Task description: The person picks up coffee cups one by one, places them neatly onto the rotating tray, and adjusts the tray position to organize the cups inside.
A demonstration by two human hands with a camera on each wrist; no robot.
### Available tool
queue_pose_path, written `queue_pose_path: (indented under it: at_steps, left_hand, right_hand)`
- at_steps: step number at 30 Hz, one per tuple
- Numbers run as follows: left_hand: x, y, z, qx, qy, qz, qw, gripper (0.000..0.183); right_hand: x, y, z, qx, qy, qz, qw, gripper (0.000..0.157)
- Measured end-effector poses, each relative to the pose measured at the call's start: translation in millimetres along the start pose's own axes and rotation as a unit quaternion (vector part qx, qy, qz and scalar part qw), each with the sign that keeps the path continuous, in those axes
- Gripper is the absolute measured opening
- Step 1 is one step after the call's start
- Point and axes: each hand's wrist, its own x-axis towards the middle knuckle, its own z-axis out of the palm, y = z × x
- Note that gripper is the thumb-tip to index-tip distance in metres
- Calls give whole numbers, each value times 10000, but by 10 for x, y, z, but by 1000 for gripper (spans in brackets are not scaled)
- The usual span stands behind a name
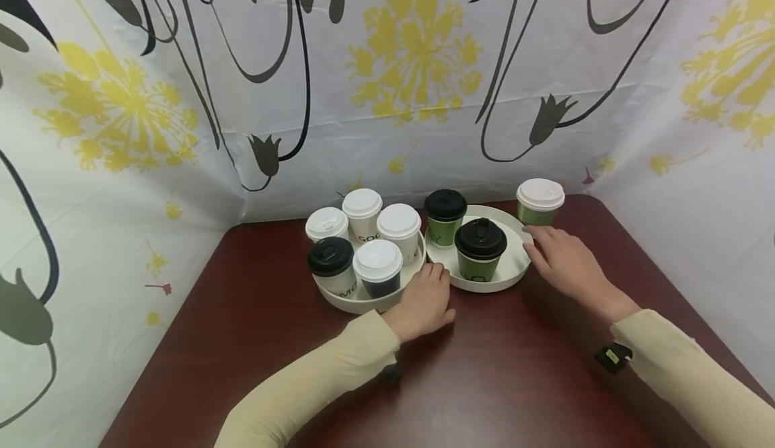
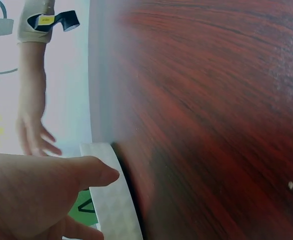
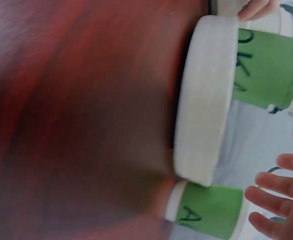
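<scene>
My left hand (image 1: 424,303) is at the facing rims of two round white trays, its fingertips right at the rim and its thumb extended. In the left wrist view its thumb (image 2: 101,172) overlaps the wall of the right tray (image 2: 117,207). My right hand (image 1: 563,259) reaches by the right rim of that right tray (image 1: 484,286), fingers spread, just in front of a green paper cup with a white lid (image 1: 539,202). That cup (image 3: 211,210) stands outside the tray. On the right tray are two green cups with black lids, one nearer (image 1: 480,249) and one farther back (image 1: 445,216).
The left tray (image 1: 348,305) carries several paper cups, including a white-lidded one (image 1: 378,270) and a black-lidded one (image 1: 331,266). A dark red wooden table (image 1: 254,340) lies beneath. A flower-patterned white cloth (image 1: 327,112) hangs behind and along the sides.
</scene>
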Motion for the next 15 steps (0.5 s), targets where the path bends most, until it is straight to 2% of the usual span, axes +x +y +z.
queue_pose_path:
  at_steps: [9,15]
  left_hand:
    - [-19,18,15,27,247,-65,9997,71]
    - [-41,39,28,190,337,95,9992,70]
  right_hand:
    - [-169,158,151,-359,-571,-69,9977,34]
    - [-211,157,164,-355,-661,-36,9972,38]
